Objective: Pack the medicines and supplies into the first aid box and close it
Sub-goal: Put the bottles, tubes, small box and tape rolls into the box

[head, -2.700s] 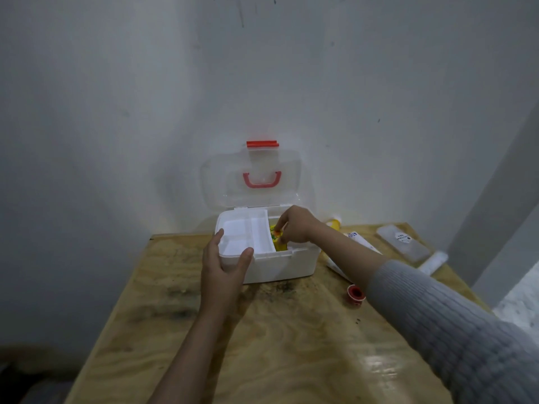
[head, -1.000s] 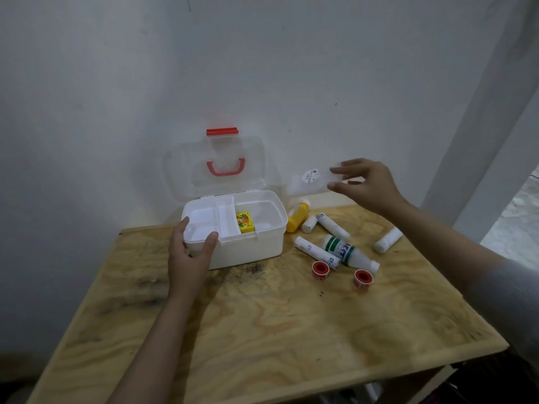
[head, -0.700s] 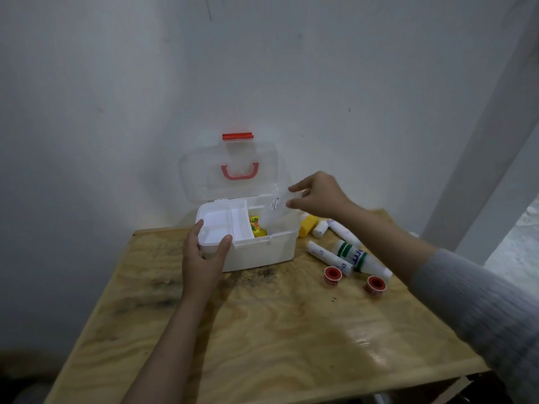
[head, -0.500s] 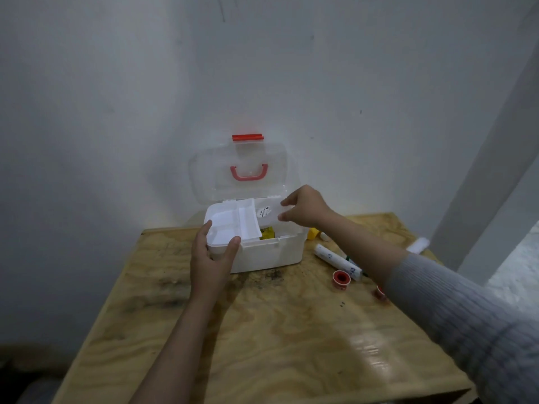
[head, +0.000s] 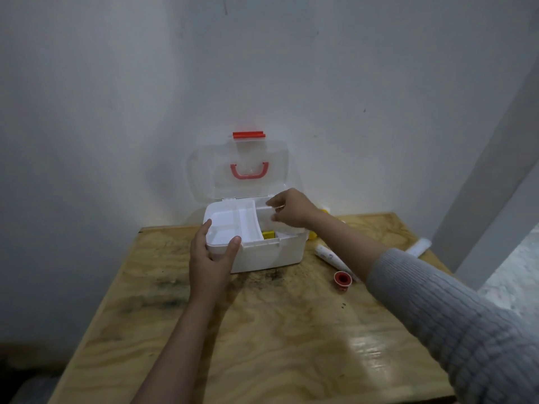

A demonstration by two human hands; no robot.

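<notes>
White plastic makes up the first aid box [head: 262,252], which stands on the plywood table [head: 262,330] near the wall with its clear lid [head: 221,176] raised and leaning back. At the left, the left hand [head: 208,258] clamps the front left corner, thumb and fingers hooked over the rim beside the inner tray [head: 233,225], the forearm running straight up from the near edge of the table. That brace looks worth holding, since the light box would likely slide under any push from the other side. Past the tray, a small yellow carton [head: 269,234] lies in the open right compartment. Above it, the right hand [head: 288,209] pinches a flat, clear packet [head: 269,218] between thumb and fingertips, wrist bent down, the grey-sleeved forearm reaching in from the right. The packet sits at the mouth of that compartment; whether it already touches the bottom cannot be told. To seat it well, it should probably go in flat against the wall so that room is left for the rest. Further right, outside the box, a white tube [head: 331,255], a red-capped jar [head: 342,279] and another white tube [head: 420,246] lie on the table, not yet packed, so the task appears early.
</notes>
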